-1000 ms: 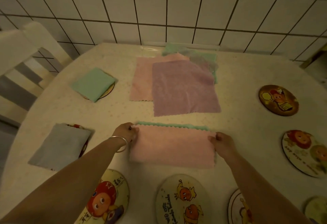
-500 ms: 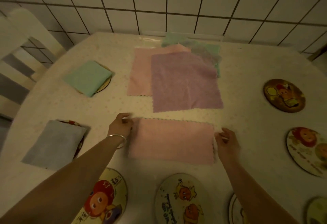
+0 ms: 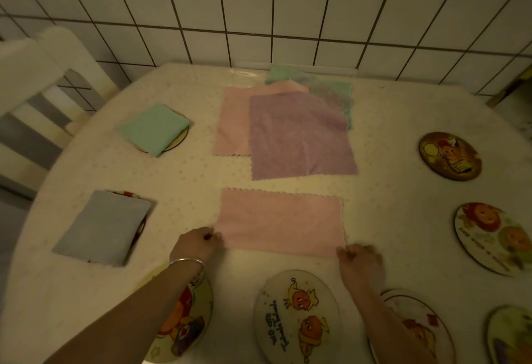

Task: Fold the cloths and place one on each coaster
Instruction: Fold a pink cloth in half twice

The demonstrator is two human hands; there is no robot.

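A: Where is the pink cloth (image 3: 280, 222) found?
B: Flat on the table (image 3: 397, 191), folded to a rectangle, near the front edge. Its near left corner is pinched by the left hand (image 3: 196, 245); its near right corner is met by the right hand (image 3: 361, 263), fingers curled, though blur leaves the pinch unconfirmed.

A: Other cloths?
B: A green cloth (image 3: 154, 130) is folded on a far-left coaster (image 3: 179, 142); a grey cloth (image 3: 103, 227) is folded on another. A purple cloth (image 3: 300, 136) is spread over a stack behind.

A: Bare coasters?
B: One, the cartoon coaster (image 3: 296, 316), is noted between the forearms.
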